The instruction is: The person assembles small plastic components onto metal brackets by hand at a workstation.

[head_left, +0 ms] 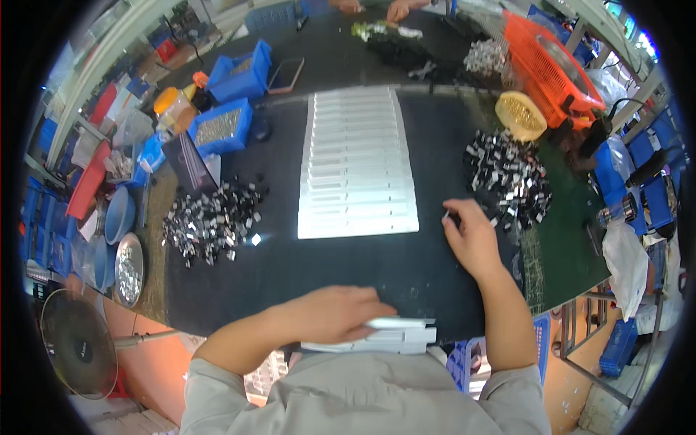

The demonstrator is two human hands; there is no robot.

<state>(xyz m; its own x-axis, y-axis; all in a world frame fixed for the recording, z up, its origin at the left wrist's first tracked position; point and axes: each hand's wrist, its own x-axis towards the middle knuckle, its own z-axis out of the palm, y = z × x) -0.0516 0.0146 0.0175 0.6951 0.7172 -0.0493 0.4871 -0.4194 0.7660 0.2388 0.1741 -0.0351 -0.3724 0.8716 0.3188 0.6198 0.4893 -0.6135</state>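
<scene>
At the table's near edge, my left hand (335, 313) curls over long white slotted strips (406, 335) lying close against my body. My right hand (471, 235) is above the black table, right of the middle. Its thumb and forefinger pinch a tiny piece whose pale tip barely shows; its kind is hard to tell. Just beyond that hand spreads a heap of small black and silver pieces (511, 181). A second heap (210, 221) of similar pieces lies on the left. Between the heaps, several white strips (359, 170) are laid side by side in a block.
Blue bins (221, 127) of small metal parts and a lidded jar (172, 105) stand at the left. A yellow bowl (520, 116) and an orange basket (551, 72) are at the far right. Across the table, another person's hands (397, 10) show. A fan (80, 344) stands lower left.
</scene>
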